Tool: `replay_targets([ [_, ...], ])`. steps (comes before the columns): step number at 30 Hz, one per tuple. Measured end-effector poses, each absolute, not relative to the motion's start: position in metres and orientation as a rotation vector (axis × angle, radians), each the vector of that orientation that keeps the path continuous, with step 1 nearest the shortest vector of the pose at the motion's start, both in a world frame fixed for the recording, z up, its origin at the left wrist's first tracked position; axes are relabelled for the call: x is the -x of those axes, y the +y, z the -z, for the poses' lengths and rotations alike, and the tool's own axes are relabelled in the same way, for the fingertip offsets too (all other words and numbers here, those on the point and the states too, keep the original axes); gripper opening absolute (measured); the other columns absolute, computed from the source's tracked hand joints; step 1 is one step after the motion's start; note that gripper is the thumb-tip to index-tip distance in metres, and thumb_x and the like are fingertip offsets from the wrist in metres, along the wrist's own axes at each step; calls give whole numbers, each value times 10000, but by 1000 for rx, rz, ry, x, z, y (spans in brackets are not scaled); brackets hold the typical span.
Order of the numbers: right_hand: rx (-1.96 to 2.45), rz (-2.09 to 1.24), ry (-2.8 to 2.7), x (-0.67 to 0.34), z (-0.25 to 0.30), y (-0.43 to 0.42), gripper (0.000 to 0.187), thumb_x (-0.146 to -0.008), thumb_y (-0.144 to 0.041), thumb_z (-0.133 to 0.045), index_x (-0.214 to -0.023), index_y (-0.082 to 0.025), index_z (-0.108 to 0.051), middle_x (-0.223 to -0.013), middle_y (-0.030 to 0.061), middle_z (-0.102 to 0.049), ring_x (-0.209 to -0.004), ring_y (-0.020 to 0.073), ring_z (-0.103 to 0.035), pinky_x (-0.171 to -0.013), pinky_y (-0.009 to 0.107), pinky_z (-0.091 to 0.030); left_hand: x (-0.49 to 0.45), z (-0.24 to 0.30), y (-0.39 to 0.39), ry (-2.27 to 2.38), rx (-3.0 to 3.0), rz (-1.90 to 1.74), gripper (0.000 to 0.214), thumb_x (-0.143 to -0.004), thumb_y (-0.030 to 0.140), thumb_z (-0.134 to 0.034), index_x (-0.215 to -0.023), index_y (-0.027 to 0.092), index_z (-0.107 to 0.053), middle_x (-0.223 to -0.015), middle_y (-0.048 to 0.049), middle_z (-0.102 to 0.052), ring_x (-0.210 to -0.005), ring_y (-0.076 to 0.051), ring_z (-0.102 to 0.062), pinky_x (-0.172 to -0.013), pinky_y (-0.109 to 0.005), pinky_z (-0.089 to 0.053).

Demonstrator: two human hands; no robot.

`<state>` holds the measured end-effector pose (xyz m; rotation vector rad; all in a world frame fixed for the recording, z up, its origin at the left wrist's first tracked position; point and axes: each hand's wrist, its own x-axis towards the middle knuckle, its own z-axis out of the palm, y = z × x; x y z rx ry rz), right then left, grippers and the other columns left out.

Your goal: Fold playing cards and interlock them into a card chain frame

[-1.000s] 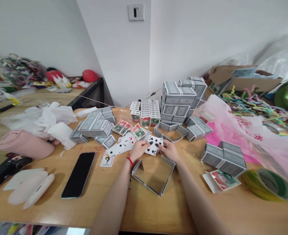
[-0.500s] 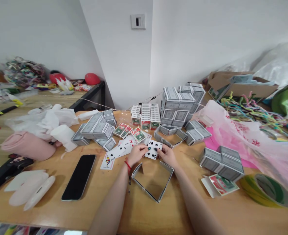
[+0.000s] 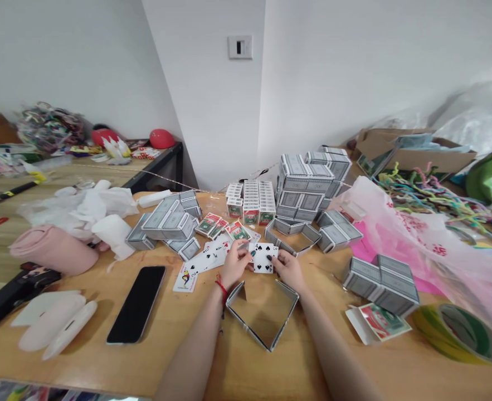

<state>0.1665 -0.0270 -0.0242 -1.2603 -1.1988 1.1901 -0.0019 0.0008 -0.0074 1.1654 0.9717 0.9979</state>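
My left hand [image 3: 238, 262] and my right hand [image 3: 288, 268] pinch playing cards [image 3: 263, 259] between them, a four of spades on top facing me. Part of at least one more card shows behind it at the edges. Just below my hands stands an angular frame of folded cards [image 3: 266, 346] on the table. Loose cards [image 3: 206, 257], with a joker [image 3: 185, 278] among them, lie fanned out to the left. Card packs in red and green [image 3: 237, 230] lie behind my left hand.
Rows of card packs [image 3: 251, 203] stand at the back, beside a tall stack of card-built blocks [image 3: 302, 186]. More blocks [image 3: 170, 220] sit left and right [image 3: 381, 284]. A phone [image 3: 137, 303], a pink pouch [image 3: 55, 250], yellow tape [image 3: 433, 334] and a pink plastic bag [image 3: 413, 228] surround the workspace.
The whole view has shifted slightly down and right. The cards between my hands have slid a little apart, and a card edge now shows on the left behind the four of spades.
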Motion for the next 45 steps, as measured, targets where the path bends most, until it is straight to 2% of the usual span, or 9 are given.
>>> replay_targets([
  [2, 1282, -1169, -1210, -167, 24, -27, 318, -686, -495, -562, -761, -186, -553, -630, 5, -605, -524, 137, -523, -476, 253, -403, 1, 7, 1, 978, -1193, -964, 345, -685, 288, -598, -992, 175, -489, -674, 8, -587, -555, -115, -580, -516, -237, -496],
  [6, 1300, -1147, -1230, -169, 24, -27, 335, -683, -519, -556, -712, -185, -542, -576, -9, -572, -494, 129, -498, -457, 246, -383, 0, 6, 0, 1020, -1211, -906, 184, -682, 305, -587, -762, 147, -538, -633, 6, -600, -565, -118, -587, -535, -232, -491],
  [13, 1275, -1202, -1195, -170, 26, -26, 327, -669, -500, -584, -761, -188, -551, -681, 27, -630, -599, 162, -567, -525, 272, -437, 1, 2, -1, 1055, -1246, -867, 198, -672, 326, -580, -612, 150, -511, -551, 28, -566, -512, -125, -578, -514, -240, -472],
  [26, 1304, -1164, -1218, -170, 28, -24, 311, -678, -478, -577, -768, -182, -544, -688, 26, -631, -594, 154, -567, -520, 262, -432, -1, 1, -2, 1110, -1336, -856, 245, -693, 358, -523, -569, 153, -470, -540, 38, -492, -519, -127, -561, -492, -245, -472],
  [32, 1332, -1129, -1236, -171, 27, -25, 311, -675, -476, -575, -754, -176, -547, -634, 6, -608, -555, 138, -545, -489, 240, -411, -2, 2, -2, 1106, -1346, -853, 240, -707, 352, -506, -589, 144, -478, -558, 33, -504, -517, -121, -558, -502, -250, -490],
  [45, 1297, -1159, -1221, -170, 28, -24, 312, -687, -484, -566, -760, -183, -534, -705, 28, -645, -617, 157, -581, -534, 254, -446, -1, 4, -2, 1165, -1407, -843, 285, -725, 396, -487, -585, 150, -453, -558, 32, -511, -520, -127, -575, -452, -216, -448],
])
